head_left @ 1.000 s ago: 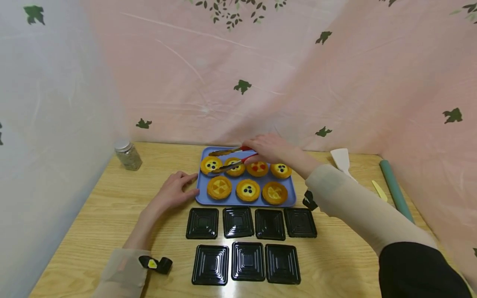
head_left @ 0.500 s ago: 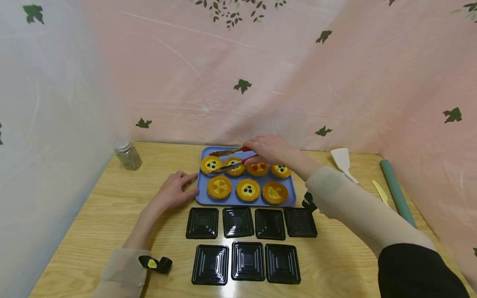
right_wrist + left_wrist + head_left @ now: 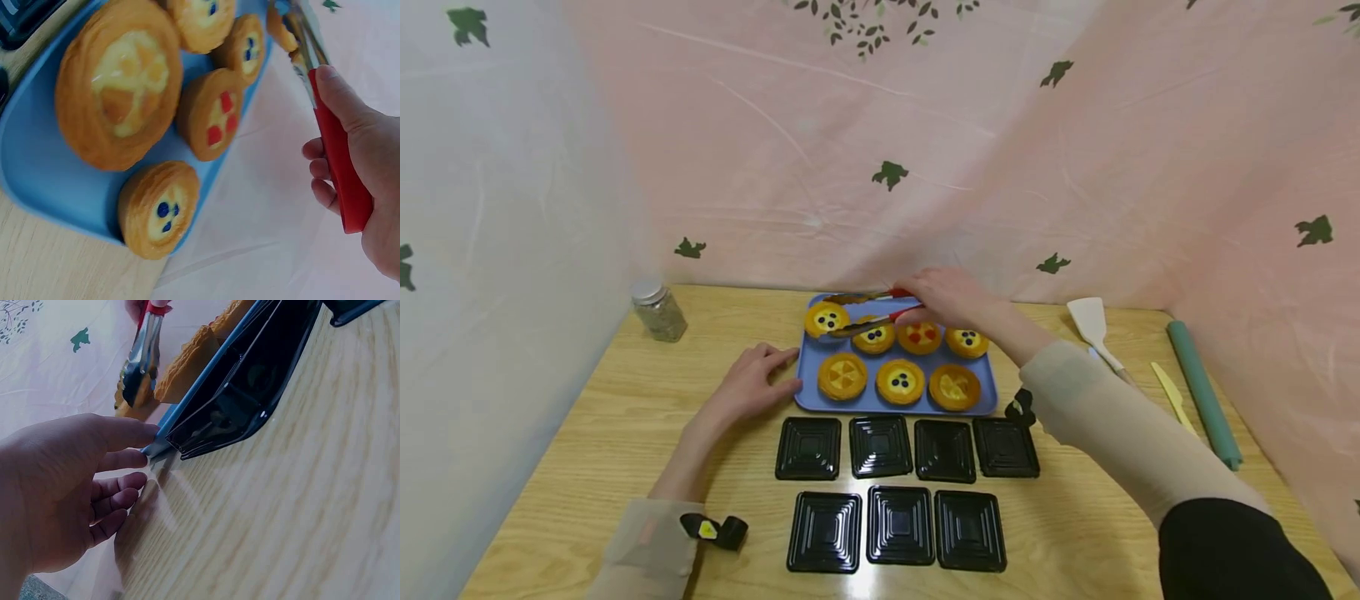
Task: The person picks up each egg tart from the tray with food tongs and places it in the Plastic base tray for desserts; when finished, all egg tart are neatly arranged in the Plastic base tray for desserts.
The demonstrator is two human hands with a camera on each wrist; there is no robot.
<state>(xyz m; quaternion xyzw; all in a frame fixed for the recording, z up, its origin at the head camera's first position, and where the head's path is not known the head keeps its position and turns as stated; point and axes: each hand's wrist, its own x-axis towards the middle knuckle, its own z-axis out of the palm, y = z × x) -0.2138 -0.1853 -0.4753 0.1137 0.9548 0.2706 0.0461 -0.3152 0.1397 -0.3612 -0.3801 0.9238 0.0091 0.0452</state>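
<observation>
The corner tart (image 3: pixel 827 319) has risen between your tongs (image 3: pixel 337 167), nine o'clock from the right hand (image 3: pixel 946 297) gripping them, left hand (image 3: pixel 750 384) loose.

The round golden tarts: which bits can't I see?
Head view: red-handled metal tongs partly hide the blue-dotted tart second from left, back row.
Left wrist view: the tongs partly hide the blurred back-left tart.
Right wrist view: the top edge cuts off the front middle tart.
</observation>
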